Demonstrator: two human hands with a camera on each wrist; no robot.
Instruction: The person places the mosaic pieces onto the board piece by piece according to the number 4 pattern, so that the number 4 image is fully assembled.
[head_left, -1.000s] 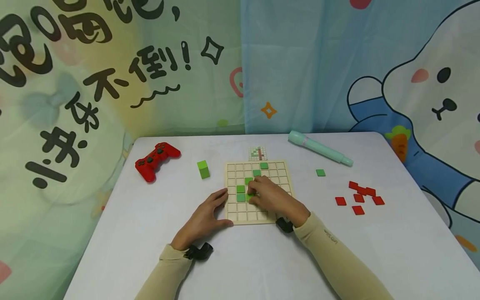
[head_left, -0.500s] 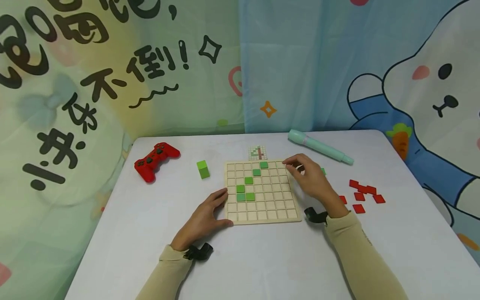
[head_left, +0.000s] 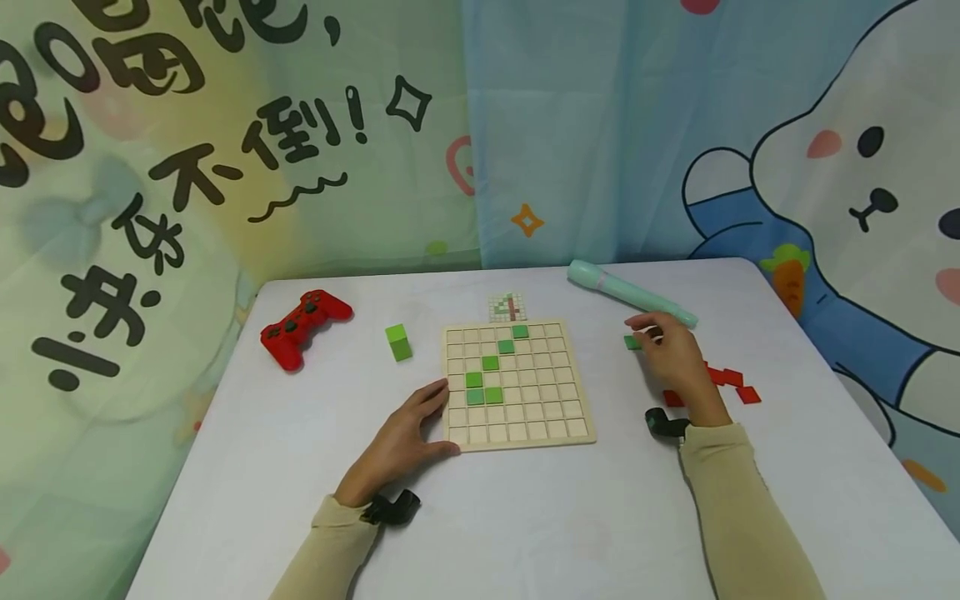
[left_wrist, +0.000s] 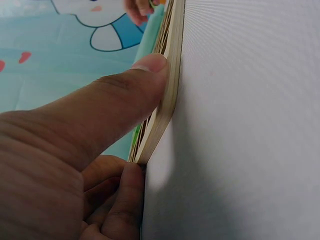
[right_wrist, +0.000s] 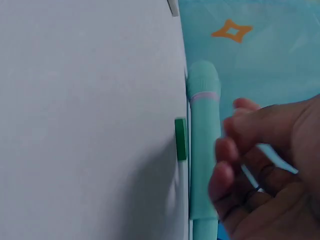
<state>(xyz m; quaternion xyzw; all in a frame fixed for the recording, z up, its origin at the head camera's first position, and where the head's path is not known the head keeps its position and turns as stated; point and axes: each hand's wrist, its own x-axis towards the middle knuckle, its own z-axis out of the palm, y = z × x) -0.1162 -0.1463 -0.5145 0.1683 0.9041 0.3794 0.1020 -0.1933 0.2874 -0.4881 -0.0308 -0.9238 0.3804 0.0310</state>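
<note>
In the head view, a pale wooden grid board (head_left: 551, 408) lies flat, with several green square tiles (head_left: 491, 363) in its cells. My left hand (head_left: 397, 442) spreads around the board's near left corner, thumb at the front edge and fingers along the left side. The left wrist view shows that thumb (left_wrist: 120, 100) against the board's edge. To the right of the board, my right hand (head_left: 678, 358) hovers by a loose green tile (head_left: 632, 342), fingers loosely bent. A gap separates its fingers from this green tile (right_wrist: 181, 139) in the right wrist view; they hold nothing.
Red tiles (head_left: 748, 395) lie partly hidden behind the right hand. A mint-green, marker-shaped tube (head_left: 630, 292) is at the back right. A small pattern card (head_left: 507, 307) sits behind the board. Leftward are a green block (head_left: 399, 342) and a red game controller (head_left: 303, 331).
My right hand has let go of a green tile on the board and moved right to the loose green tile. My left hand stays at the board's corner.
</note>
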